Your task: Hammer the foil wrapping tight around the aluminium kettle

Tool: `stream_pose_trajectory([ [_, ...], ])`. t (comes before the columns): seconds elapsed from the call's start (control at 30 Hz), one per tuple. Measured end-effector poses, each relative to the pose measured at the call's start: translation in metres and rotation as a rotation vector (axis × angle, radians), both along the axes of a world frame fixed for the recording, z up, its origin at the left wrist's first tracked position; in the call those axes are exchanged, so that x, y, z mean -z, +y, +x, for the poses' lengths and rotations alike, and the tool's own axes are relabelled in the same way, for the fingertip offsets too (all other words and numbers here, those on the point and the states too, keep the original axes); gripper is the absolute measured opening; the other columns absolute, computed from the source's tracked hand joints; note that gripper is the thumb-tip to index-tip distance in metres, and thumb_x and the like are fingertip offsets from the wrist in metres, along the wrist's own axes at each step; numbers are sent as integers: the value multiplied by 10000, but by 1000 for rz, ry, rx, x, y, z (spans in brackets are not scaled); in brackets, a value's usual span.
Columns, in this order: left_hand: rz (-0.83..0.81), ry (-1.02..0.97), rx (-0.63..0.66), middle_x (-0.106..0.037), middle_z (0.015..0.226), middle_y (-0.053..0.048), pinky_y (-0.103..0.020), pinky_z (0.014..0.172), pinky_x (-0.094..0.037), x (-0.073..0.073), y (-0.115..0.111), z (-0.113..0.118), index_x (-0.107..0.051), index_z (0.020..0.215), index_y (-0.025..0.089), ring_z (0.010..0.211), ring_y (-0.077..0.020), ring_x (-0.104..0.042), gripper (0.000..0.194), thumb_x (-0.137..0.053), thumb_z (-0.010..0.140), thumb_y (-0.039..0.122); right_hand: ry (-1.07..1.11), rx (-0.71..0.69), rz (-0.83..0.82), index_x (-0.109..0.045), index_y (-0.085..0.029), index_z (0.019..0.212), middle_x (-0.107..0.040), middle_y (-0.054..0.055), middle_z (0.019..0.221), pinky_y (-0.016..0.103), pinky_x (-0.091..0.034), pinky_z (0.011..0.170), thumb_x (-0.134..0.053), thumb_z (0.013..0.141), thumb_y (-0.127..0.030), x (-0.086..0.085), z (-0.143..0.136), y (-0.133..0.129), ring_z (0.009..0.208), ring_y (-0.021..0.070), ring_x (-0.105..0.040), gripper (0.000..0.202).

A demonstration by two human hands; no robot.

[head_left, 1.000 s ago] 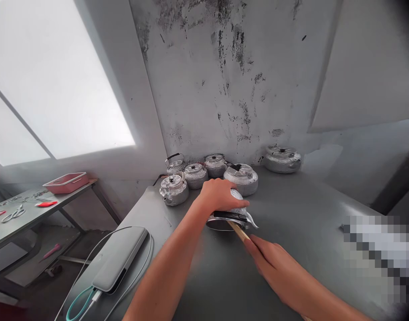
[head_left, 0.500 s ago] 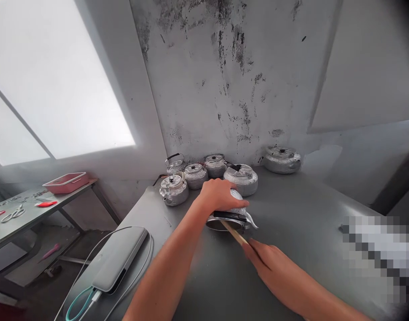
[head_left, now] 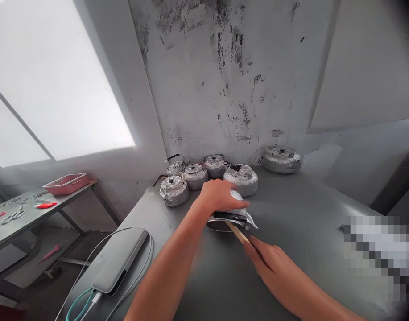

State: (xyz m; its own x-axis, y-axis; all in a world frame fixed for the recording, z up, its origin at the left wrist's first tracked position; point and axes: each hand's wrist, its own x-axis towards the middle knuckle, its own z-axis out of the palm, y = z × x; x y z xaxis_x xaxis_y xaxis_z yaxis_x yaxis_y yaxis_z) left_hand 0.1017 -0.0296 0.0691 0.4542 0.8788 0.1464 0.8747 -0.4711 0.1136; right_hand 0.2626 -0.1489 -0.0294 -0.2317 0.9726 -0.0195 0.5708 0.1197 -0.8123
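Note:
A silver kettle (head_left: 238,197) lies tipped on the grey table, its round opening facing me, with a black handle across the rim and a spout to the right. My left hand (head_left: 221,196) grips its body from above, thumb to the right. In my right hand (head_left: 266,258) is a light wooden stick (head_left: 237,232), its far end reaching into the opening, where the tip is hidden. Right behind stands a wide lidded kettle (head_left: 242,182), near my left fingers.
Several more silver kettles (head_left: 174,191) stand at the back left, one (head_left: 282,159) at the back right. A grey power bank (head_left: 119,261) with cables lies front left. On a side table (head_left: 26,223) are a pink basket (head_left: 66,184) and scissors (head_left: 13,216).
The wooden stick and my right hand have shifted very slightly to the right at the kettle's opening. My left hand and the kettle look unmoved.

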Motion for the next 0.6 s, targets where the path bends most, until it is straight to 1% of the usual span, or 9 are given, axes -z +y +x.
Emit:
stream_pose_trajectory([
  [0.07,3,-2,0,-749,1079,-15,-409,879,-522,1,0,0,-715,1164,347,1016,-308,-674,606,-570,741,756,-4,7,8,-494,-250,696,-545,-6,630,285,-394,578,-396,975,-560,-4,-2,-2,602,179,-504,428],
  [0.2,22,-8,11,-752,1050,-15,-419,870,-525,2,2,-1,-718,1155,349,995,-308,-675,608,-560,741,764,-13,-22,-15,-496,-244,692,-560,-2,638,275,-389,561,-391,973,-573,-8,-4,-6,606,177,-512,444],
  [0.3,19,-9,10,-752,1047,-16,-416,863,-523,2,2,-1,-719,1146,346,987,-307,-674,610,-559,735,766,-27,-12,-8,-494,-239,698,-565,-3,652,267,-382,554,-357,983,-576,-6,-3,-5,603,166,-498,462],
  [0.47,-2,-7,-10,-752,1056,-23,-389,865,-509,0,1,0,-724,1126,335,994,-302,-670,604,-569,728,762,-70,-47,-12,-512,-238,713,-569,-6,663,268,-387,566,-336,989,-573,-2,0,-1,602,162,-490,468],
  [0.6,-3,-13,-8,-753,1050,-19,-394,863,-509,-1,0,1,-720,1135,342,985,-299,-671,599,-572,730,757,-81,-35,16,-473,-237,698,-509,-13,649,261,-346,539,-331,990,-573,1,-1,0,586,149,-432,468],
])
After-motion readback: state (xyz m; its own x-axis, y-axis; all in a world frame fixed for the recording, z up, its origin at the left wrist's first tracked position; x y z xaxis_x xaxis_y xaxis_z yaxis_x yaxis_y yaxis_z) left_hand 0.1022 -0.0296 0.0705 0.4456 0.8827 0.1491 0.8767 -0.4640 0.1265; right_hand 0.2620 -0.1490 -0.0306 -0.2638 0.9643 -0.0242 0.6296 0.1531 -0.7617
